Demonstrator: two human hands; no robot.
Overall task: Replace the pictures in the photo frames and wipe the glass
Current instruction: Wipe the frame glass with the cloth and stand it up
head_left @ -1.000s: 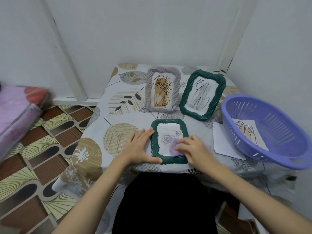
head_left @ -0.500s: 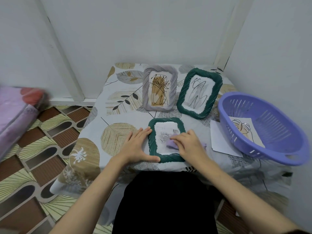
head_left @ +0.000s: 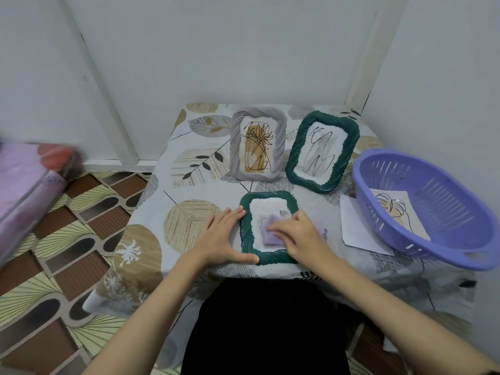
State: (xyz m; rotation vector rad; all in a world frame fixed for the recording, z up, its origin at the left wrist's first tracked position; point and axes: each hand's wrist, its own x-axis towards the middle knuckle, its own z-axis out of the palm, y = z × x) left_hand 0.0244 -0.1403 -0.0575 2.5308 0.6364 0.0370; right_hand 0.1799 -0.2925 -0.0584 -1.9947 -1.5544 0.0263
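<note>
The dark green frame (head_left: 245,231) lies flat, glass up, at the near edge of the leaf-print tablecloth (head_left: 189,163), its long axis running near to far. Our right hand (head_left: 301,238) lies over a lilac cloth (head_left: 270,235) on the glass, fingers slightly bent, pressing rather than pinching it. Our left hand (head_left: 223,238) rests flat, fingers along the frame's left rim, thumb at its near rim. Beyond stand a grey frame (head_left: 257,147) and a second green frame (head_left: 322,151); a purple basket (head_left: 443,247) at right holds a drawing (head_left: 397,215). We see white walls (head_left: 230,50) and a patterned floor (head_left: 67,239)

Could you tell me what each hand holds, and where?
Nothing is gripped: the left hand braces the left edge of the flat green frame; the right hand presses the purple cloth onto its glass.
</note>
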